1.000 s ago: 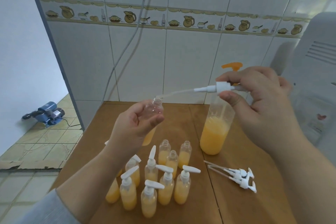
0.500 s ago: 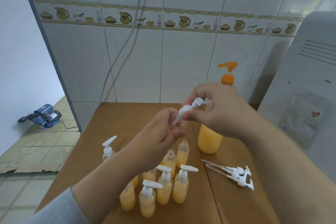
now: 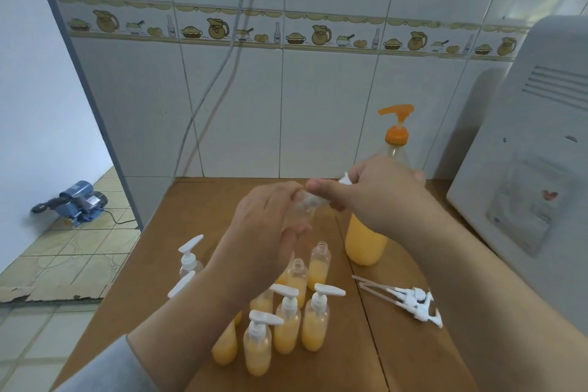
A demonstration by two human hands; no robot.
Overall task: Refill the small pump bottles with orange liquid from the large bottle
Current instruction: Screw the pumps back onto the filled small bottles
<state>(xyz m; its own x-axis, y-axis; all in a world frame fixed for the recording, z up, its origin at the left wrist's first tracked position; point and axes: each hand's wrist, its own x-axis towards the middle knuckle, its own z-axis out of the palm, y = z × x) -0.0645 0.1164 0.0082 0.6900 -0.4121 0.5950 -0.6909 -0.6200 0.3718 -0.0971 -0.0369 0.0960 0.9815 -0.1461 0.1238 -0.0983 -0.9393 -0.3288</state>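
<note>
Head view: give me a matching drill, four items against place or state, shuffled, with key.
1. large clear bottle with orange pump
2. loose white pump heads
3. small clear bottle in the left hand
4. blue motor

A. on the floor tiles
B. lying on the table at the right
C. right hand fitting a white pump onto it
D. standing by the wall, part full

Pairs: 1-D, 2-B, 3-C, 4-A

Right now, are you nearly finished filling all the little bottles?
Partway. Several capped bottles already hold orange liquid. The left hand holds a small bottle while the right hand fits its pump. Two open bottles still need the loose pumps.
</note>
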